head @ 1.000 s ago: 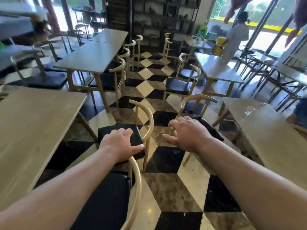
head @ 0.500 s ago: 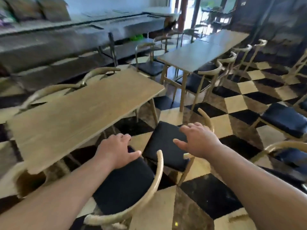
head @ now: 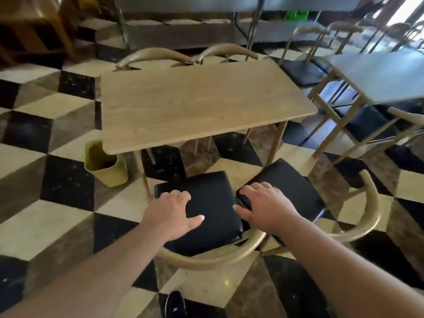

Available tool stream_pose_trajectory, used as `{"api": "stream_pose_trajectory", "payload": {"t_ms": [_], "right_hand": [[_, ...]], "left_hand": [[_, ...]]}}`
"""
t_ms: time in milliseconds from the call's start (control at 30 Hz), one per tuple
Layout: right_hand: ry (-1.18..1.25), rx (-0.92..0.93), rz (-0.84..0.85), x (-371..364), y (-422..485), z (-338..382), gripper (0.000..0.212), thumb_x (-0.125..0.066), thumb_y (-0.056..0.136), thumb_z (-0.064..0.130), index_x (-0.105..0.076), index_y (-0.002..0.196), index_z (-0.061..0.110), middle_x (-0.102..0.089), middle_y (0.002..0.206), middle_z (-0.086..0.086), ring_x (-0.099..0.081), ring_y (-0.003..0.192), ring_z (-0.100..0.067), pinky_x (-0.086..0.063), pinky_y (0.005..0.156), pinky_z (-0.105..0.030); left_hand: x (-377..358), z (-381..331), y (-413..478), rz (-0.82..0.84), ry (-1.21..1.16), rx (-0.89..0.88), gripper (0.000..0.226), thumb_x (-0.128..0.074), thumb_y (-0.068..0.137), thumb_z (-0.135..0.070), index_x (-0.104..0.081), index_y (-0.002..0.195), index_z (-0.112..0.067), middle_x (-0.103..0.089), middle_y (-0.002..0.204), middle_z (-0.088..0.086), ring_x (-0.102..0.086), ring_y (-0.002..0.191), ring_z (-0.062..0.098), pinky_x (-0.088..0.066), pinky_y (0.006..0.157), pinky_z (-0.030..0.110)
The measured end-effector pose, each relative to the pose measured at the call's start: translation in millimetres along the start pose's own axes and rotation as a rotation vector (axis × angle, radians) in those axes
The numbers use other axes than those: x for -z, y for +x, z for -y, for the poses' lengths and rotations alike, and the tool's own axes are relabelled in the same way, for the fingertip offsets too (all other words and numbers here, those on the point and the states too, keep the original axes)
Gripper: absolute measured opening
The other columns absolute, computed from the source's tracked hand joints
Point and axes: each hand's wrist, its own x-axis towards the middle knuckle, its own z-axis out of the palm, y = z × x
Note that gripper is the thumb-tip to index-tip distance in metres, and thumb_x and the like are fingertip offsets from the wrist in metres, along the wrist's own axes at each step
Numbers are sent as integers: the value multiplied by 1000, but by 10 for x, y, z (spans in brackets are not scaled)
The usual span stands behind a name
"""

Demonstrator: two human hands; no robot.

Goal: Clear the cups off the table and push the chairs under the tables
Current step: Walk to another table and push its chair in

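A light wooden table [head: 195, 104] stands straight ahead with a bare top; no cup shows on it. Two wooden chairs with black seats stand pulled out on my side of it. My left hand [head: 172, 212] is spread, palm down, over the left chair's seat [head: 213, 198], inside its curved backrest [head: 206, 258]. My right hand [head: 268, 210] is spread over the near corner of the right chair's seat [head: 291, 180], which is turned at an angle. Neither hand holds anything; I cannot tell whether they touch the seats.
Two chairs [head: 156, 56] sit tucked in at the table's far side. A yellow-green bin [head: 105, 164] stands on the floor by the table's near left leg. A second table [head: 380, 74] with chairs is at the right. The floor is checkered tile.
My view has swung left until the table is square in front of me. Both hands have come over the two pulled-out chair seats.
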Motion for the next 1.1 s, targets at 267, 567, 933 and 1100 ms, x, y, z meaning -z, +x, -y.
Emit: {"api": "stream_pose_trajectory", "payload": {"t_ms": [267,567,933,1100], "right_hand": [[21,52,243,-1182,364,-284,62,-42,102,70,-49,148,29,-61,135,1,-51,129,-25,-44,101,-46],[-270,454,606,-1808,362,-687,67,-47,84,89,-60,115,32,-66,110,3,-62,105,-25,-45,96,-47],[-303,594,502,-1689,1074,-850,33,-65,94,56,-54,104,27,-67,103,0,-63,98,-27,-48,84,-42],[-321,561,469,-1612,1499,-860,35,-64,94,60,-55,104,28,-66,103,2,-64,98,-25,-46,83,-44]], "left_hand": [[-1227,6,284,193,-55,64,80,-50,89,-84,-43,149,-31,-52,148,-5,-55,126,23,-50,86,44],[-1797,-121,128,553,194,2,77,-69,76,-83,-60,133,-33,-71,104,-7,-66,92,22,-54,78,41],[-1767,18,690,470,284,25,19,-68,92,-44,-63,110,-37,-61,85,-10,-57,77,20,-45,84,44],[-1596,220,1070,465,273,-14,16,-65,91,-41,-56,102,-35,-65,89,-7,-62,80,22,-48,83,46]]}}
